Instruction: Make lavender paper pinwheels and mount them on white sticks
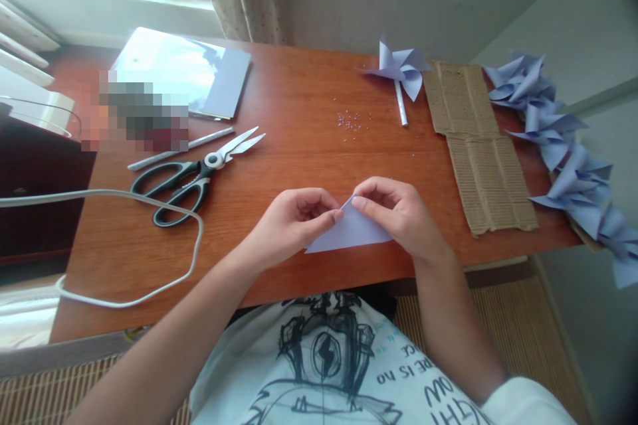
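Both hands hold a folded sheet of pale lilac paper (pixel 349 234) over the front part of the wooden table. It has a triangular shape, with its long edge toward my body. My left hand (pixel 302 216) pinches the upper left edge between thumb and fingers. Close to the top corner, my right hand (pixel 393 212) grips the paper the same way, its thumb lying on the near face. The fingertips behind the paper are partly hidden. Farther back lies a finished paper pinwheel (pixel 399 70) on a white paper stick (pixel 401 106).
Open scissors (pixel 212 163) and a rolled paper stick (pixel 199 139) lie left, beside a white cable (pixel 197 239). A shiny folder (pixel 219 80) is at the back left. Small beads (pixel 349 121) are scattered mid-table. Corrugated cardboard (pixel 488 172) and several pinwheels (pixel 568 159) line the right edge.
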{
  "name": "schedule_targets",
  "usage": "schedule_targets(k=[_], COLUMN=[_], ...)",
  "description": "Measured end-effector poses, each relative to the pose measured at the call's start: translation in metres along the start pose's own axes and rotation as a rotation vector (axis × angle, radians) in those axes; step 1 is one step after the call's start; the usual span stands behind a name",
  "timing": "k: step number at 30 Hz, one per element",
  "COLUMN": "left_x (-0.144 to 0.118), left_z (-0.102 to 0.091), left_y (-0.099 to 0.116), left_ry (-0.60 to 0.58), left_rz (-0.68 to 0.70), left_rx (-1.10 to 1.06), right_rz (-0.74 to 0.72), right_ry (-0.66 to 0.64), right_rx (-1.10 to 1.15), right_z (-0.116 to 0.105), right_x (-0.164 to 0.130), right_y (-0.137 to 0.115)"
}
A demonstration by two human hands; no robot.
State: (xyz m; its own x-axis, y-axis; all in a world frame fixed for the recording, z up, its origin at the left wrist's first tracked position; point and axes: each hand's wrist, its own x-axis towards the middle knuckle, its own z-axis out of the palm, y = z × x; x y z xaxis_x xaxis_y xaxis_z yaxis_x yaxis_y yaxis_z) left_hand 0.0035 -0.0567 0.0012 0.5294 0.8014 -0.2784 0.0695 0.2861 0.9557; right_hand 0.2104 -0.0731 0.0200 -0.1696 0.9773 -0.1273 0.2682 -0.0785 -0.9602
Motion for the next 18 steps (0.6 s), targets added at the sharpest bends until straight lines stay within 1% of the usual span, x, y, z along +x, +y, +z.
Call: schedule_targets(k=[3,7,13,16,18], left_x=[0.0,0.001,0.001,0.001,0.001], left_z=[0.0,0.0,-0.001,-0.002,-0.003], left_y=[-0.002,-0.001,0.002,0.002,0.002], left_ry=[0.006,0.043,0.128,0.139,0.155], left_rz=[0.022,0.065,0.115,0.136,0.156], left_rx=[0.036,0.109,0.173,0.224,0.259], right_rz=[-0.018,-0.045,0.007,0.01,0.001], right_ry=[0.033,0.086,0.022,0.045,0.056], right_rx=[-0.033,-0.105,-0.142,-0.197,-0.186], right_z=[0.002,0.003,-0.004,-0.006,-0.008], right_x=[-0.001,0.0,0.002,0.002,0.002], right_y=[0.001,0.002,0.005,0.005,0.005])
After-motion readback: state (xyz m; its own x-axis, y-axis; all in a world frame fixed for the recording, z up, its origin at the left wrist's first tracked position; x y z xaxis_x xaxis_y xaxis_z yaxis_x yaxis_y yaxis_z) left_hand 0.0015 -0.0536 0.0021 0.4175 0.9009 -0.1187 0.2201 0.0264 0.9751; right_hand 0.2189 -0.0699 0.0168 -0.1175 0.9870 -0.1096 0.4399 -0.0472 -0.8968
